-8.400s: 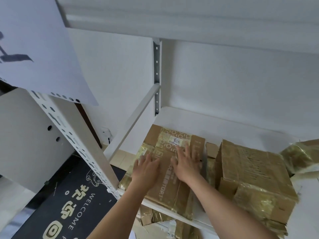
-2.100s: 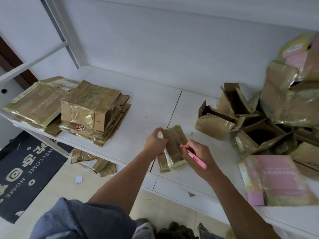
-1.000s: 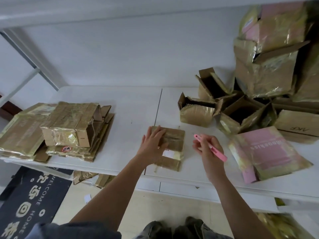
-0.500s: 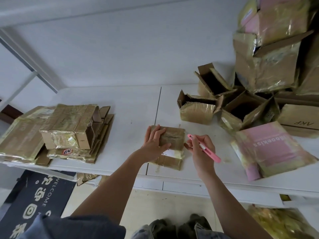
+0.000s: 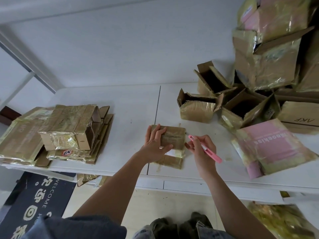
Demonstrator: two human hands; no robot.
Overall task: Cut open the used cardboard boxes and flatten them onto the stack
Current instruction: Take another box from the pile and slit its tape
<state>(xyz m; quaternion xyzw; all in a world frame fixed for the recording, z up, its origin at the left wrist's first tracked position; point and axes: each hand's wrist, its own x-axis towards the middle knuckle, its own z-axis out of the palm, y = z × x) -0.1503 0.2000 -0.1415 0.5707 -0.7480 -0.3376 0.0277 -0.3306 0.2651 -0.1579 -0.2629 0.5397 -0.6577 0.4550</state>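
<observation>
Head view: near the front edge of the white table (image 5: 131, 107), the small taped box (image 5: 174, 137) is pinned under the flat-fingered left hand (image 5: 155, 144), its taped seam running left-right toward the pink cutter (image 5: 205, 149) gripped by the right hand (image 5: 202, 150) just beside its right end.

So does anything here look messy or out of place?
Yes. Cardboard scraps lie on the floor under the table edge, below the flattened stack. On that stack, one box is only half collapsed. At right, the pile of unopened boxes leans unevenly.
</observation>
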